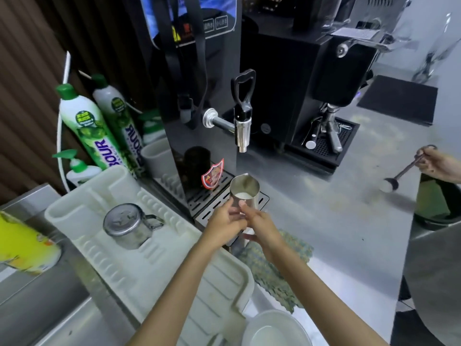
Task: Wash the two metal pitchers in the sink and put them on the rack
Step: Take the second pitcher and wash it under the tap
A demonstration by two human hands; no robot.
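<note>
Both hands meet on a steel pitcher (244, 192) standing on the slotted drip tray (199, 202) under the dispenser tap (241, 128): the left hand (223, 227) wraps its near wall, the right hand (259, 223) closes at the handle side, so each grip has hold of it. White liquid, likely milk, sits inside. This looks like the pickup before washing; next it must travel left, level, to the sink (50, 308). Another smooth, dulled metal pitcher (127, 227) lies on the ribbed white plastic rack (159, 260).
</note>
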